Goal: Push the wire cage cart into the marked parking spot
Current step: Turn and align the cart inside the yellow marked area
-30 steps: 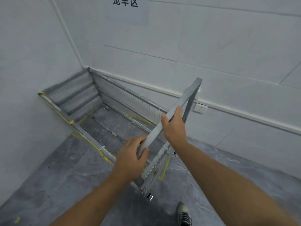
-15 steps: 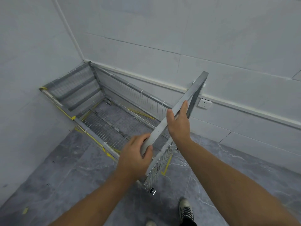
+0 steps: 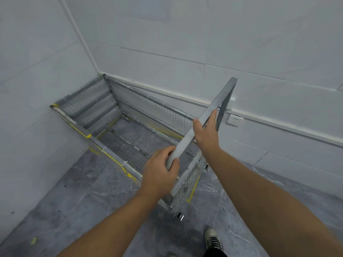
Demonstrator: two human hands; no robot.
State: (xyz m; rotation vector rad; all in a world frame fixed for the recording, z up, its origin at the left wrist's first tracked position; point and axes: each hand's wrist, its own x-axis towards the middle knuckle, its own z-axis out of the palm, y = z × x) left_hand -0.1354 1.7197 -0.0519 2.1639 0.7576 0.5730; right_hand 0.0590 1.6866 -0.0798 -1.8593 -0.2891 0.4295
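Cart (image 3: 130,138) nudged deeper into corner.

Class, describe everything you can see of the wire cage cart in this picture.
The wire cage cart is a long, open-topped, empty box of grey metal bars and thin wire mesh. It stands in the room's corner, over yellow floor tape. The left hand and right hand hold its raised handle bar.
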